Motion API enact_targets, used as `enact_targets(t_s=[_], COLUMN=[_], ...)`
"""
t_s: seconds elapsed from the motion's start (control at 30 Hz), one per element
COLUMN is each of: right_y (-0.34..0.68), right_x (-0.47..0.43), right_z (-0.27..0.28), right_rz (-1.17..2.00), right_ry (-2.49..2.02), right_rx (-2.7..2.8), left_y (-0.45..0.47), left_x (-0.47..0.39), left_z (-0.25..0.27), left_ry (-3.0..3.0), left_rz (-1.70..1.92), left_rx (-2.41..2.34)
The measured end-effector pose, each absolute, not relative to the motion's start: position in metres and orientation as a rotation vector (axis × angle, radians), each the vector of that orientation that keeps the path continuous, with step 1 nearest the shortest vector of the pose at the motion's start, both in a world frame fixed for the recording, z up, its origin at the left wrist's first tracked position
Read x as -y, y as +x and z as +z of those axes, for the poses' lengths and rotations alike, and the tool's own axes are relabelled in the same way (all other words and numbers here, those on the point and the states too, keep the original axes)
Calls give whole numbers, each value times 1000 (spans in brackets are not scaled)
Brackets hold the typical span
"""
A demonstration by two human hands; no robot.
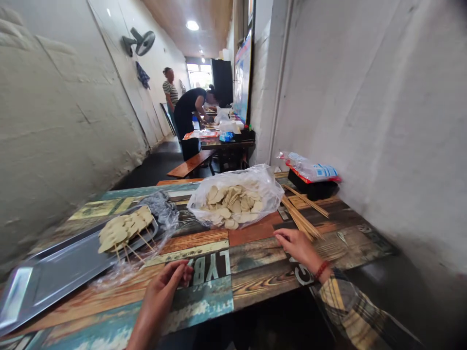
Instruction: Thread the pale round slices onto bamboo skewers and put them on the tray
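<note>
My left hand (170, 282) hovers over the near part of the patterned table (255, 284), its fingers curled together and nothing visible in them. On the right, my right hand (297, 248) has its fingers closed, also with nothing showing in them, just in front of a bundle of bamboo skewers (297, 218). Between and beyond the hands lies an open clear plastic bag (268, 187) full of flat, pale round slices (233, 204). To the left, several skewers threaded with such slices (126, 228) rest on the end of a grey metal tray (69, 267).
Crumpled clear plastic wrap (162, 214) lies by the tray. A black container (312, 186) with a printed plastic packet (310, 167) on it stands by the right wall. Farther back are a bench (191, 164), a bent-over person (188, 114) at another table, and a standing person (170, 90).
</note>
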State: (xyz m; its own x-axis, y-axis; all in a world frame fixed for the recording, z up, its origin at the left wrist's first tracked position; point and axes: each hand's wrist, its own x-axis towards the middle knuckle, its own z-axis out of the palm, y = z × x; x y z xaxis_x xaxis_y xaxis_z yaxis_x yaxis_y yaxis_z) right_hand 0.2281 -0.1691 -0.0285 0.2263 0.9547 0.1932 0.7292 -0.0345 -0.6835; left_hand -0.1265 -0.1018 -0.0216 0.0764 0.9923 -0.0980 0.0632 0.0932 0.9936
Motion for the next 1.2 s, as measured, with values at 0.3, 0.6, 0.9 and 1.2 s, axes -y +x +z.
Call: enact_targets(t_s=[0.3, 0.6, 0.9, 1.2], right_y=[328, 346, 343, 324], right_x=[189, 216, 207, 205], right_z=[-35, -51, -63, -60], right_rz=[98, -6, 163, 722], right_ry=[-2032, -2118, -2262, -1875], right_rx=[1428, 1488, 1497, 1079], left_y=[-10, 62, 96, 123], left_x=[104, 114, 115, 110], left_z=[5, -17, -35, -51], left_ry=[1413, 1529, 1581, 1657], left_rz=[799, 662, 648, 625], left_rx=[-977, -811, -779, -809])
